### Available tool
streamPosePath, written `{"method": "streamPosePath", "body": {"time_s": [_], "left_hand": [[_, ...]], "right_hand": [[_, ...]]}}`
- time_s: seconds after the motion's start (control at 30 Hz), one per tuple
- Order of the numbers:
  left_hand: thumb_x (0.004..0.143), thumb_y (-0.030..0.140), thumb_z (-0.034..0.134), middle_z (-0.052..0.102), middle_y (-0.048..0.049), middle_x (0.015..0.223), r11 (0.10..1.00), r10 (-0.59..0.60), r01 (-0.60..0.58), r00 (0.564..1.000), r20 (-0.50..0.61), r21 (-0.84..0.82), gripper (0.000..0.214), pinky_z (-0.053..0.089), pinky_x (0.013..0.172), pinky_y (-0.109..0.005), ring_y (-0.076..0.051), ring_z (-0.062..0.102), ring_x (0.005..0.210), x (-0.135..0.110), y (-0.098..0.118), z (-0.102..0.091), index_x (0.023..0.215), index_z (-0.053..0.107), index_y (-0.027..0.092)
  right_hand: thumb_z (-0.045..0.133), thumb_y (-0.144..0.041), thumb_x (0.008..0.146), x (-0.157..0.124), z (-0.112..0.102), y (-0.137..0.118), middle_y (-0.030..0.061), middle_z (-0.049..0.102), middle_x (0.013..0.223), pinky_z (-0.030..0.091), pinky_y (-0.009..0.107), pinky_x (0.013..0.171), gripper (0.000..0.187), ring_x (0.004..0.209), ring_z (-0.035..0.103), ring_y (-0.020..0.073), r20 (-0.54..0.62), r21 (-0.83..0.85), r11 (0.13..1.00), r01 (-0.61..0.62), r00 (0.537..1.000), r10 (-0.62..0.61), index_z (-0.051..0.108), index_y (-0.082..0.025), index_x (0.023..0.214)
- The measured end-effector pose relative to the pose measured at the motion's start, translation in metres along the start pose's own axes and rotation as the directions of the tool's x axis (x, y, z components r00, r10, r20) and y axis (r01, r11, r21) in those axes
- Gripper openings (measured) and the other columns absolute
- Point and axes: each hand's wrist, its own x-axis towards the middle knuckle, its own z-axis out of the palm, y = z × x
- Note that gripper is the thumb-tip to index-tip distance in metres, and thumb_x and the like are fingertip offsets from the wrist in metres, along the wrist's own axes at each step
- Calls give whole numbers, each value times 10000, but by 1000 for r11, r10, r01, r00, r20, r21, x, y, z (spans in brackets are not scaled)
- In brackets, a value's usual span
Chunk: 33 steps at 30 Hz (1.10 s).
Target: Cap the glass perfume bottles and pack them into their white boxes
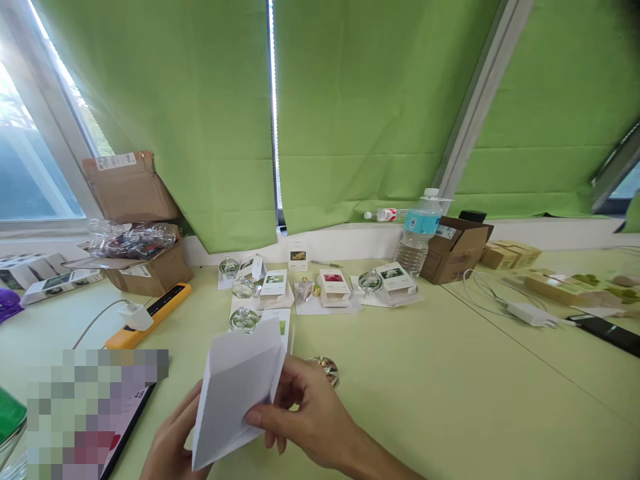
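Note:
A folded white paper (235, 390) is held upright in front of me by both hands. My right hand (305, 420) pinches its right edge with thumb on the front and fingers behind. From below left, my left hand (173, 440) grips the sheet's lower left side; its fingers are mostly hidden behind the paper. Just past my right fingers a small round glass bottle with a gold cap (327, 369) lies on the pale green table (440, 373). Farther back stand several small white boxes (334, 285) and clear round bottles (243, 319) on white sheets.
An open cardboard box with plastic wrap (135, 257) stands at back left beside a yellow power strip (150, 313). A water bottle (419, 233), a brown box (455, 250), a white charger with cable (527, 312) and a phone (607, 331) lie right. A dark tablet (125, 427) sits at my left.

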Motion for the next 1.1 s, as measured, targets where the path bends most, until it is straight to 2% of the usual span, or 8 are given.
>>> {"method": "streamPosePath", "body": {"time_s": [0.07, 0.23, 0.37, 0.47, 0.57, 0.73, 0.97, 1.1], "left_hand": [[790, 526, 607, 765, -56, 839, 1000, -13, 13, 1000, 4, 10, 372, 559, 507, -225, -225, 720, 687, 1, -5, 1, 995, 733, 242], [778, 419, 671, 749, -21, 1047, 997, 54, -58, 995, 84, 51, 410, 580, 660, -211, -206, 732, 812, 6, -8, 3, 1158, 652, 266], [757, 429, 694, 766, 7, 961, 994, 59, -67, 994, 88, 87, 348, 574, 668, -188, -191, 733, 809, 5, -6, 4, 1060, 672, 259], [756, 445, 691, 763, 8, 945, 994, 41, -51, 994, 99, 97, 318, 573, 674, -189, -186, 728, 818, 3, -8, 5, 1010, 677, 256], [758, 448, 689, 757, -1, 936, 996, 24, -33, 994, 105, 88, 308, 572, 712, -204, -189, 721, 841, 2, -10, 6, 995, 669, 251], [761, 441, 687, 747, -8, 892, 999, 11, -14, 996, 94, 38, 318, 572, 703, -209, -186, 715, 816, 2, -11, 7, 1009, 645, 247], [753, 436, 697, 747, -36, 937, 999, -45, 46, 999, 28, -18, 306, 587, 682, -235, -205, 718, 840, -2, -9, 9, 977, 630, 240], [768, 412, 691, 742, -36, 997, 999, -21, 22, 999, 23, -25, 279, 582, 700, -220, -204, 712, 901, -3, -9, 10, 989, 633, 251]], "right_hand": [[799, -371, 684, 1, 1, -1, -26, 605, 610, 433, 168, 413, 347, 457, 566, 93, -61, -76, 996, 54, 996, -59, 647, -161, 915], [755, -327, 737, 4, 3, 0, -25, 633, 633, 454, 183, 485, 227, 498, 604, 104, -192, -240, 960, 145, 962, -193, 648, -179, 872], [724, -362, 762, 8, 3, 7, -45, 594, 584, 401, 176, 404, 252, 432, 569, 100, -246, -183, 977, 113, 956, -157, 627, -184, 911], [729, -367, 754, 10, 1, 8, -51, 577, 588, 358, 183, 409, 251, 423, 486, 75, -264, -256, 960, 115, 947, -184, 635, -190, 905], [754, -376, 728, 11, -5, 5, -50, 558, 599, 333, 195, 450, 235, 470, 420, 68, -255, -371, 922, 111, 943, -216, 659, -197, 848], [742, -443, 734, 11, -13, 0, -56, 496, 571, 293, 208, 443, 304, 480, 392, 81, -184, -386, 922, 18, 978, -96, 670, -202, 904], [716, -408, 771, 8, -19, -9, -49, 538, 634, 327, 214, 507, 239, 537, 430, 90, -168, -584, 807, 89, 959, -227, 678, -224, 918], [718, -396, 774, 8, -22, -8, -47, 568, 674, 335, 215, 517, 245, 545, 434, 91, -163, -625, 776, 87, 957, -238, 676, -234, 952]]}}
